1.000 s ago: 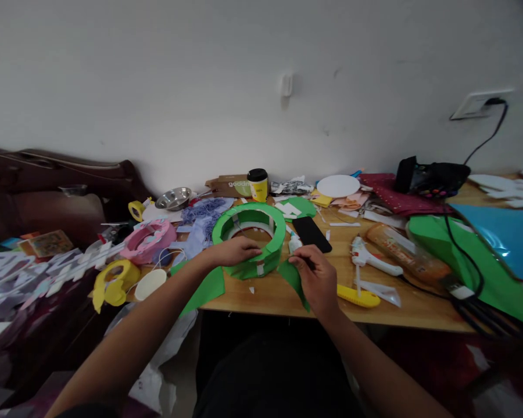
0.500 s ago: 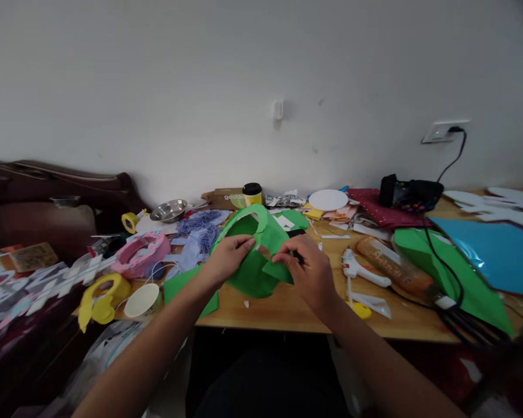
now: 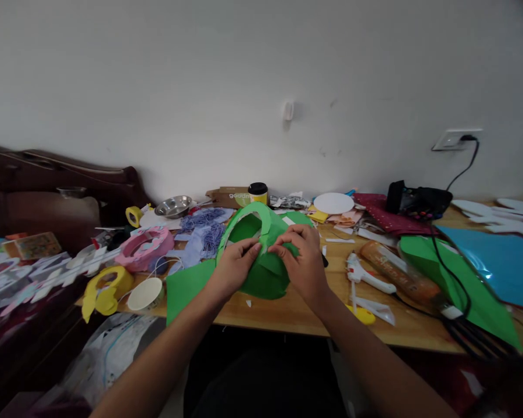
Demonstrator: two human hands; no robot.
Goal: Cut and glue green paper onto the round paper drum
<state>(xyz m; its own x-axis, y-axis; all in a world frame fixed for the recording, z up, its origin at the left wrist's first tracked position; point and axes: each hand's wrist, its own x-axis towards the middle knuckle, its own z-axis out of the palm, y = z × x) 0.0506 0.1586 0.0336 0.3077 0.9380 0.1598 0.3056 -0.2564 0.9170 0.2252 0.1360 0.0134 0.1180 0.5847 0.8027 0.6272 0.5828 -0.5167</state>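
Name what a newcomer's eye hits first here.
Probably the green ring, tilted at the centre, held in the left hand with the right hand's fingertips close against it. Next, likely the glossy blue sheet at the table's far right, then the pink ring left of the purple yarn.

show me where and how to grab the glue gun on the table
Best by the glue gun's white handle, likely with the right hand, coming down from above. The handle is slim and lies flat, with the bottle beyond it and a clear plastic piece on the near side. Stay off the nozzle, which may be hot.
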